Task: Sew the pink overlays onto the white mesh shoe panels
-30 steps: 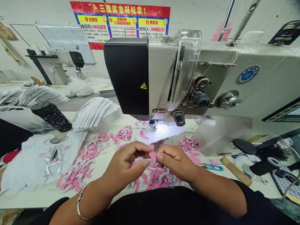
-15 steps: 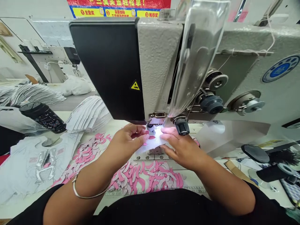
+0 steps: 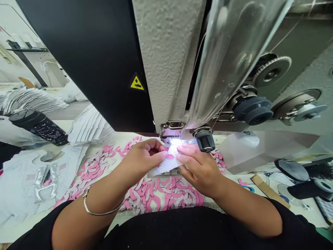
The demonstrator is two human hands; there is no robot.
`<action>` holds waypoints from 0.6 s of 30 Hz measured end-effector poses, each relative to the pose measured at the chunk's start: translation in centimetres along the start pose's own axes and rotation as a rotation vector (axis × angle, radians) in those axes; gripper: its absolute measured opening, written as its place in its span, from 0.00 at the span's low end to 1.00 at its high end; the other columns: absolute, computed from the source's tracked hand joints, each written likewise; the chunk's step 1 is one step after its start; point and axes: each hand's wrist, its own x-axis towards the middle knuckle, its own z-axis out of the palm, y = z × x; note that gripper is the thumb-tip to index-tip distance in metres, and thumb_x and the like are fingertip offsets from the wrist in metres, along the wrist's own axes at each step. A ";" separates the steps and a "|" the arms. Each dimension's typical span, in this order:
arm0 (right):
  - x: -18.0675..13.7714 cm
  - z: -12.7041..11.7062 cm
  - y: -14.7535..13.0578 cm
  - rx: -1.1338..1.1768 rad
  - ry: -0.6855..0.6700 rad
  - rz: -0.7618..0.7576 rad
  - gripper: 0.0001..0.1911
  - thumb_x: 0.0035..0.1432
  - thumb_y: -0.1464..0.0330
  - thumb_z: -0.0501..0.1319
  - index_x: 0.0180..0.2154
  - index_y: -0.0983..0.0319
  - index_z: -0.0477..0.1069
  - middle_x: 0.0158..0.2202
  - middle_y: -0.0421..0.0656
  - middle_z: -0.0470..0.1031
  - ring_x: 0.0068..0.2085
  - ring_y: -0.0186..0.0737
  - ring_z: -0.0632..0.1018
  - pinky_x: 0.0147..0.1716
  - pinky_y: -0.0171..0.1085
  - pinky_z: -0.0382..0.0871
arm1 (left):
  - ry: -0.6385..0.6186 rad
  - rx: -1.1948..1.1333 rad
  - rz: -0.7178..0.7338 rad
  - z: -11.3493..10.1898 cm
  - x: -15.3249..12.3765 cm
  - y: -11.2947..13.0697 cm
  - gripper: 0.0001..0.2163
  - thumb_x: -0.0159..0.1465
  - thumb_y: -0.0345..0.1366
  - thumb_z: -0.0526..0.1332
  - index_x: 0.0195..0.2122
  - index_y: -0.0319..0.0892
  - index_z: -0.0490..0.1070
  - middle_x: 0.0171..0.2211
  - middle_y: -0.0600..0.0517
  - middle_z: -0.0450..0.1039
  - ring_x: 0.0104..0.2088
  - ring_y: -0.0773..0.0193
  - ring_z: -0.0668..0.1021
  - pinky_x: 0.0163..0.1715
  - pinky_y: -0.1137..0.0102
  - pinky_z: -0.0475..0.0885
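Under the sewing machine's lit needle area (image 3: 179, 141) lies a piece of white mesh fabric (image 3: 162, 168) with a small pink piece (image 3: 170, 156) on it. My left hand (image 3: 145, 156) pinches the pink piece and the fabric's left side between thumb and fingers. From the right, my right hand (image 3: 200, 168) grips the fabric's edge, fingertips on top close to the light and the lower fingers curled. Bright glare and my fingers hide the needle and part of the fabric.
Many curved pink and white cut pieces (image 3: 166, 194) cover the table in front and to the left. Stacked white fabric panels (image 3: 90, 126), a black patterned bottle (image 3: 39, 126) and white panels with silver trim (image 3: 48, 184) lie left. The machine head (image 3: 169, 62) hangs close above my hands.
The view has moved nearer, so the machine looks larger. The mesh fabric has shifted slightly toward me and left, showing more of it. My right fingers have curled in more.
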 end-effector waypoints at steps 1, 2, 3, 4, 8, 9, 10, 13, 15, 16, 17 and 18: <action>0.0 0.0 0.0 0.004 0.002 0.001 0.14 0.61 0.73 0.60 0.49 0.59 0.70 0.49 0.49 0.78 0.54 0.49 0.76 0.52 0.51 0.73 | 0.009 0.019 0.001 0.0 0.1 0.1 0.09 0.53 0.41 0.66 0.32 0.42 0.71 0.26 0.54 0.69 0.25 0.68 0.70 0.22 0.74 0.64; 0.0 0.0 0.0 0.008 0.002 0.000 0.14 0.61 0.73 0.60 0.49 0.59 0.70 0.50 0.49 0.78 0.54 0.49 0.76 0.52 0.51 0.73 | 0.018 0.041 0.003 0.1 0.1 0.1 0.09 0.53 0.41 0.66 0.31 0.42 0.71 0.25 0.54 0.69 0.24 0.69 0.69 0.22 0.75 0.63; 0.0 0.1 0.0 0.011 0.006 -0.001 0.14 0.61 0.73 0.60 0.49 0.59 0.70 0.50 0.48 0.78 0.54 0.49 0.76 0.52 0.50 0.73 | 0.026 0.061 0.008 0.1 0.1 0.2 0.09 0.53 0.41 0.66 0.30 0.42 0.71 0.25 0.55 0.68 0.24 0.69 0.69 0.21 0.75 0.63; 0.0 0.0 0.0 0.012 0.010 -0.003 0.14 0.61 0.74 0.60 0.48 0.59 0.70 0.50 0.48 0.78 0.54 0.49 0.76 0.52 0.50 0.73 | 0.028 0.076 0.013 0.1 0.2 0.3 0.09 0.53 0.41 0.66 0.29 0.42 0.71 0.24 0.55 0.68 0.23 0.69 0.69 0.21 0.75 0.62; 0.0 0.0 0.2 0.022 0.023 -0.041 0.17 0.60 0.75 0.61 0.51 0.59 0.70 0.50 0.49 0.77 0.56 0.50 0.75 0.51 0.50 0.73 | 0.017 0.082 0.023 0.0 0.3 0.3 0.10 0.53 0.41 0.67 0.29 0.42 0.70 0.27 0.53 0.71 0.24 0.68 0.70 0.21 0.74 0.65; -0.1 0.0 0.2 0.026 0.022 -0.054 0.20 0.60 0.76 0.61 0.53 0.59 0.69 0.50 0.49 0.77 0.56 0.50 0.74 0.51 0.50 0.73 | 0.017 0.079 0.026 -0.1 0.3 0.2 0.10 0.53 0.41 0.67 0.29 0.42 0.70 0.27 0.53 0.71 0.24 0.68 0.71 0.22 0.74 0.66; -0.1 0.0 0.3 0.029 0.019 -0.064 0.22 0.60 0.76 0.61 0.55 0.57 0.69 0.50 0.48 0.77 0.57 0.50 0.74 0.52 0.50 0.73 | 0.018 0.075 0.030 -0.1 0.4 0.1 0.10 0.53 0.41 0.67 0.29 0.42 0.70 0.28 0.53 0.72 0.24 0.68 0.71 0.22 0.73 0.66; -0.1 0.1 0.4 0.036 0.029 -0.071 0.24 0.59 0.76 0.61 0.56 0.56 0.69 0.51 0.48 0.76 0.57 0.50 0.74 0.52 0.50 0.72 | 0.004 0.022 0.038 -0.1 0.5 -0.2 0.10 0.54 0.41 0.68 0.29 0.42 0.70 0.29 0.53 0.73 0.25 0.68 0.72 0.23 0.73 0.67; -0.1 0.1 0.4 0.044 0.046 -0.072 0.24 0.58 0.77 0.62 0.56 0.57 0.69 0.51 0.49 0.76 0.56 0.50 0.74 0.52 0.50 0.72 | -0.018 -0.034 0.044 0.0 0.5 -0.4 0.11 0.54 0.42 0.68 0.30 0.42 0.70 0.30 0.53 0.73 0.26 0.68 0.73 0.24 0.73 0.68; -0.1 0.2 0.4 0.048 0.054 -0.073 0.24 0.58 0.78 0.62 0.56 0.58 0.70 0.51 0.49 0.76 0.55 0.51 0.75 0.52 0.50 0.72 | -0.030 -0.059 0.048 0.0 0.5 -0.5 0.11 0.55 0.42 0.69 0.30 0.42 0.70 0.31 0.53 0.74 0.26 0.68 0.73 0.25 0.73 0.68; 0.0 0.2 0.4 0.052 0.062 -0.075 0.24 0.57 0.78 0.62 0.55 0.59 0.70 0.50 0.50 0.76 0.55 0.51 0.75 0.52 0.50 0.72 | -0.043 -0.085 0.054 0.1 0.5 -0.5 0.12 0.55 0.43 0.69 0.31 0.42 0.71 0.31 0.53 0.74 0.26 0.69 0.73 0.25 0.73 0.68; 0.0 0.3 0.4 0.056 0.071 -0.077 0.24 0.57 0.79 0.62 0.54 0.60 0.70 0.50 0.50 0.76 0.54 0.51 0.75 0.51 0.50 0.73 | -0.057 -0.110 0.060 0.1 0.5 -0.6 0.12 0.56 0.44 0.69 0.31 0.42 0.71 0.32 0.53 0.74 0.26 0.69 0.72 0.25 0.73 0.68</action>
